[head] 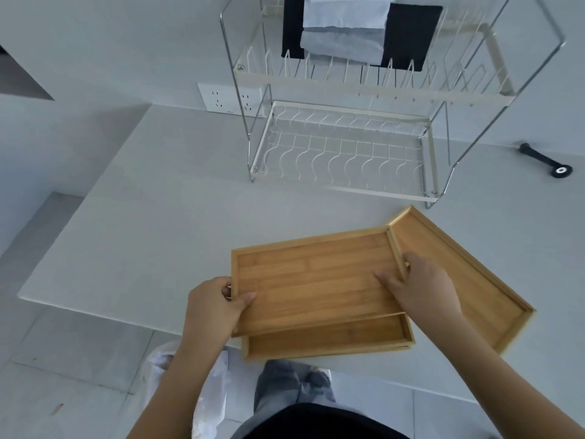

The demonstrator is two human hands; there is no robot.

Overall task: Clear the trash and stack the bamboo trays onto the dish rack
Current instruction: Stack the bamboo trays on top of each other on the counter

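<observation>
left hand (215, 304) clamped on top tray (313, 280) left edge | top tray overlapping second tray (329, 339), near side of dish rack (345, 147) | right hand (421, 285) gripping its right rim | third tray (468, 280) beside, right

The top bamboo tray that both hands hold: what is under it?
Under the top tray, held by the left hand and right hand, lies a second tray, its near strip showing. A third tray passes under its right corner. Anything else beneath is covered.
</observation>
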